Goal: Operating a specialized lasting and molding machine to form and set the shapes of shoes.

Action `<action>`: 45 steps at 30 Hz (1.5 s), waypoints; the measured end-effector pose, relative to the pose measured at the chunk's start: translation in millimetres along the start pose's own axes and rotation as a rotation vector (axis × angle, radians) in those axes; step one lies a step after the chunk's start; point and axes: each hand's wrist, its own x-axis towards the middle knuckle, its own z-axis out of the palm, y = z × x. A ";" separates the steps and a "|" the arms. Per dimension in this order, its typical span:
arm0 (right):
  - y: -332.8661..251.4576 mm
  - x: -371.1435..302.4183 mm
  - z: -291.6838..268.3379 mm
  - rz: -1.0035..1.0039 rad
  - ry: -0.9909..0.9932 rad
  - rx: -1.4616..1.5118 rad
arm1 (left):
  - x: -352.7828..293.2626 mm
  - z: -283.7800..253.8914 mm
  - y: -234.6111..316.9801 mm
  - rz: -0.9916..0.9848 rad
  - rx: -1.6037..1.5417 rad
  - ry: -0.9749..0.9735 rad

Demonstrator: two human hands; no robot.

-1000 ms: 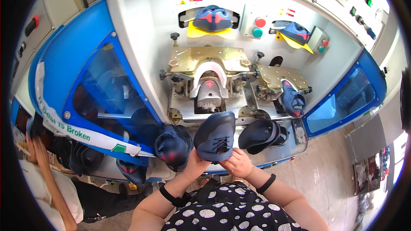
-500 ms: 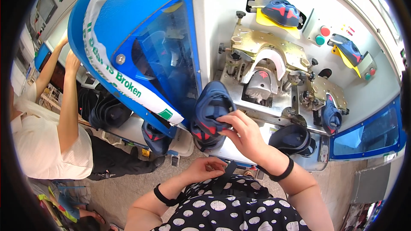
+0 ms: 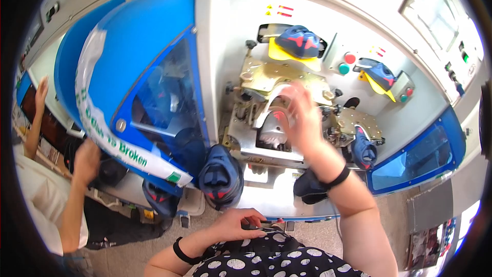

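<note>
My right hand (image 3: 303,118) is raised over the metal clamping unit of the machine (image 3: 323,79), fingers stretched out and blurred by motion; nothing shows in them. Behind it sits a grey metal toe form (image 3: 274,128) with a red mark, under a white curved pad (image 3: 270,100). My left hand (image 3: 240,224) rests low against my polka-dot clothing, thumb and loosely curled fingers apart, and I see nothing held there. Between my hands and the blue door stands a dark blue shoe upper with red accents (image 3: 221,177) on the machine's front ledge.
Two blue uppers, one (image 3: 298,41) and another (image 3: 378,74), sit on yellow-plated holders. A further upper (image 3: 364,149) hangs at the right clamp. A dark upper (image 3: 310,187) lies on the ledge. The blue door (image 3: 148,36) stands to the left; beyond it a co-worker's arm (image 3: 82,174) shows.
My right hand has let go of the blue upper and moved up and forward to the clamping unit. The upper now stands on the ledge. The view has shifted.
</note>
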 end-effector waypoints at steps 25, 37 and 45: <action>106.7 129.7 -31.6 0.186 -0.180 -0.206 | 69.6 9.4 53.1 0.278 -0.022 -0.106; 125.0 90.8 -28.1 0.489 0.722 -0.619 | 56.8 -13.4 21.5 -0.037 -0.293 0.200; 153.2 95.2 -57.6 0.418 0.336 -0.857 | 53.0 -15.0 32.7 0.065 -0.218 0.122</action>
